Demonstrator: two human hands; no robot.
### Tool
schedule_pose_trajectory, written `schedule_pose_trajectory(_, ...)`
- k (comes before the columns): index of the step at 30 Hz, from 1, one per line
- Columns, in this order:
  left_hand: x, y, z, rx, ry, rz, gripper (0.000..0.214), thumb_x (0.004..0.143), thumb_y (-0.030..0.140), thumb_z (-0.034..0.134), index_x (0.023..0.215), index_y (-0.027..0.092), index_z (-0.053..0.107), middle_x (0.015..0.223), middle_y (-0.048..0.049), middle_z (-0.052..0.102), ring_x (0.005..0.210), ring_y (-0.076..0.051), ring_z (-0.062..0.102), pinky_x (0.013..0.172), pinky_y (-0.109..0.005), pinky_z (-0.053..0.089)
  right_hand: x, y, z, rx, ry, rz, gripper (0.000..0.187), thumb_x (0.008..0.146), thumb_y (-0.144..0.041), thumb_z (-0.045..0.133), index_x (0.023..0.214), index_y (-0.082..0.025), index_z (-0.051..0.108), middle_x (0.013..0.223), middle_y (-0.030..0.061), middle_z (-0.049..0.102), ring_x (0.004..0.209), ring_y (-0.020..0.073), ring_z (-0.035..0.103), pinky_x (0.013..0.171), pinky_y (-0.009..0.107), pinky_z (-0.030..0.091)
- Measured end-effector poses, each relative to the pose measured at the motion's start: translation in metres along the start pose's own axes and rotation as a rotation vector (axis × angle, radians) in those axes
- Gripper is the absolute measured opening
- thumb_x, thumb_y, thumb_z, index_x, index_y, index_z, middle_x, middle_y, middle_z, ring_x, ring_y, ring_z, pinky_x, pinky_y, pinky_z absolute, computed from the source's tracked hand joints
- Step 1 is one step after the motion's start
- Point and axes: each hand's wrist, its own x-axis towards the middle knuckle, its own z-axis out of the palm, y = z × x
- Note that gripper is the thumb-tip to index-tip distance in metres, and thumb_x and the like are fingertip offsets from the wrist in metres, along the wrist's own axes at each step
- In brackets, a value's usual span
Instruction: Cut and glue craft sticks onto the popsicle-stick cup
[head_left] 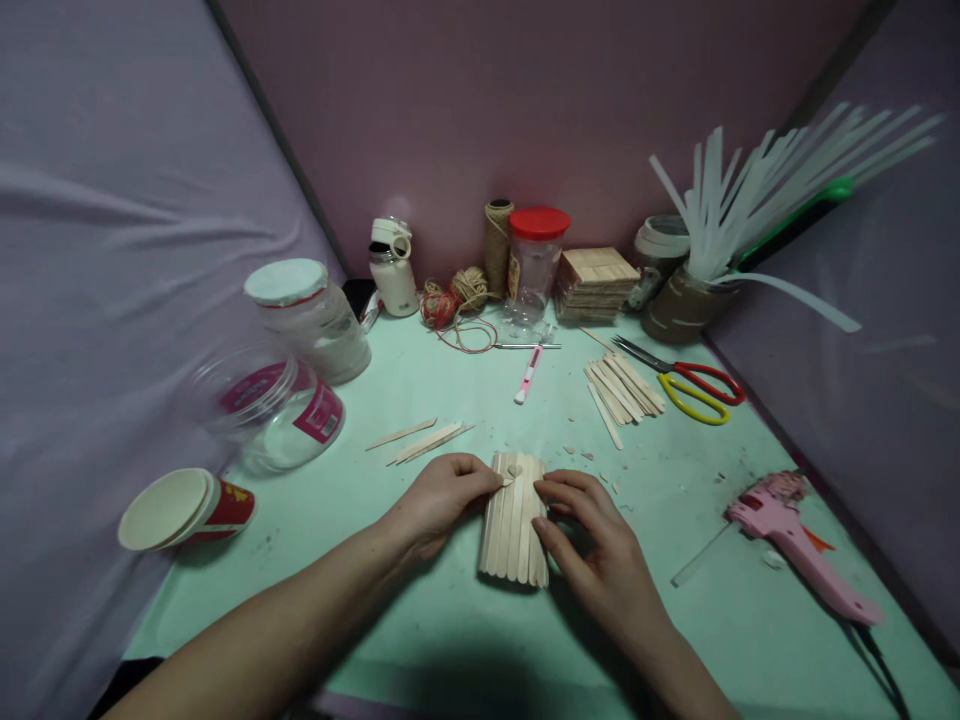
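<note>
A panel of craft sticks (514, 530) laid side by side sits in front of me, with small pale wooden pieces on its upper part. My left hand (457, 495) is at the panel's upper left, thumb and forefinger pinched on a small wooden piece (508, 481). On the other side, my right hand (592, 530) holds the panel's right edge with bent fingertips and thumb. Wood chips (589, 456) lie scattered just beyond the right hand. A few thin sticks (431, 440) rest on the table past the left hand.
To the right lie a pink glue gun (795, 535), scissors (690, 385) and a stick pile (622, 388). A pink cutter (529, 375) lies mid-table. Paper cups (176, 510) and plastic jars (315, 320) stand left. Yarn (439, 306), a red-lidded jar (536, 265) and white strips (720, 210) are behind.
</note>
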Motion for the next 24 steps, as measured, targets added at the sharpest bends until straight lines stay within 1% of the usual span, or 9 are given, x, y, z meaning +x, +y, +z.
schedule_pose_trajectory(15, -0.0001, 0.0021, 0.0015, 0.006, 0.005, 0.001, 0.024, 0.061, 0.031, 0.072, 0.059, 0.015, 0.056, 0.061, 0.0012, 0.049, 0.061, -0.011, 0.041, 0.062, -0.029, 0.027, -0.0003, 0.0002, 0.0001, 0.002, -0.006, 0.003, 0.023, 0.091, -0.027, 0.055, 0.113, -0.022, 0.062, 0.117, 0.0103, 0.055, 0.107, 0.0233, 0.057, 0.089, 0.041, 0.055)
schedule_pose_trajectory(24, 0.0006, -0.002, -0.0015, 0.012, -0.01, 0.011, 0.021, 0.063, 0.029, 0.07, 0.061, 0.014, 0.056, 0.062, 0.0013, 0.049, 0.062, -0.011, 0.041, 0.062, -0.028, 0.028, -0.0007, 0.0008, 0.0001, -0.01, -0.003, -0.002, 0.023, 0.091, -0.026, 0.055, 0.113, -0.023, 0.062, 0.117, 0.0102, 0.055, 0.107, 0.0233, 0.057, 0.089, 0.04, 0.054)
